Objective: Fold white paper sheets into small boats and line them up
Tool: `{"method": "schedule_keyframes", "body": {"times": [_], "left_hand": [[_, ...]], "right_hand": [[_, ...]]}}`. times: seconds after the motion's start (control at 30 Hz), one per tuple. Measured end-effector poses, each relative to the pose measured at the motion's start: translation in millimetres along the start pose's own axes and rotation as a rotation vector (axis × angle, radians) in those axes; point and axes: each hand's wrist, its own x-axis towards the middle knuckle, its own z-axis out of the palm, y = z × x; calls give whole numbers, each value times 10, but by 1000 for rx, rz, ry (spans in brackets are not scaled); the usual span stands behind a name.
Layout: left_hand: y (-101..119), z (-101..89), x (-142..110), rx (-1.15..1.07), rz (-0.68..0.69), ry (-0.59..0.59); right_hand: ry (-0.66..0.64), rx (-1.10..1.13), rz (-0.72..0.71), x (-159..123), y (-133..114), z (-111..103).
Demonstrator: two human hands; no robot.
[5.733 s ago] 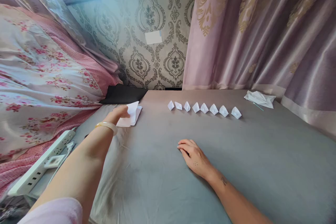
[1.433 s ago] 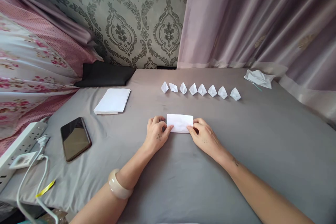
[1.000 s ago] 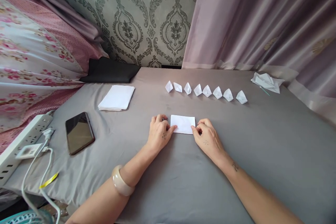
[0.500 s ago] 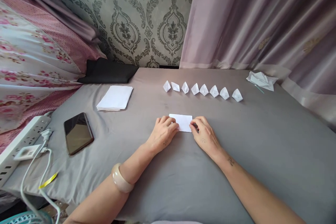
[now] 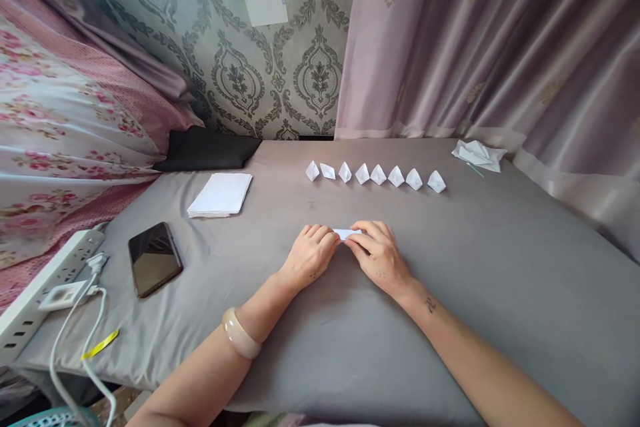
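Between my hands, on the grey cloth, a white sheet of paper (image 5: 347,233) shows as a narrow strip, mostly covered by fingers. My left hand (image 5: 313,255) is closed on its left end, with a pale bangle on that forearm. From the right, my right hand (image 5: 377,255) pinches the paper, thumb in front and fingers curled over the far side. Behind the hands runs a row of several small folded white paper pieces (image 5: 379,174). Off to the left lies a stack of white paper sheets (image 5: 221,194).
The grey cloth (image 5: 500,307) covers the tabletop. At left are a dark phone (image 5: 155,259) and a white power strip (image 5: 47,287) with cables. A folded black cloth (image 5: 210,149) lies at the back left. Crumpled white papers (image 5: 480,155) sit near the curtain at the back right.
The paper has gone from a wider rectangle to a narrow strip. My right hand has moved left and its fingers now reach over the paper. The camera view has shifted slightly.
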Motion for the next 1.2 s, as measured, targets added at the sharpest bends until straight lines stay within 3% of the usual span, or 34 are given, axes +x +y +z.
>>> {"method": "schedule_keyframes", "body": {"times": [0.17, 0.33, 0.43, 0.67, 0.93, 1.0, 1.13, 1.2], "left_hand": [[135, -157, -17, -434, -168, 37], [233, -180, -8, -1021, -557, 15], [222, -137, 11, -1200, -689, 11], [111, -154, 1, -1318, -722, -361], [-5, -194, -46, -1327, -655, -534], [-28, -195, -46, -1271, -662, -502], [-20, -201, -13, -1083, -621, -151], [17, -203, 4, -1075, -535, -67]], "right_hand": [[-3, 352, 108, 69, -131, -226], [-123, 826, 586, 104, -178, -378], [-150, 1023, 695, 117, -124, -356], [-110, 917, 761, 143, 45, -282], [-127, 867, 790, 124, 164, -246], [-116, 869, 788, 127, 168, -263], [-130, 787, 678, 123, 69, -321], [-143, 702, 577, 110, -23, -344]]}}
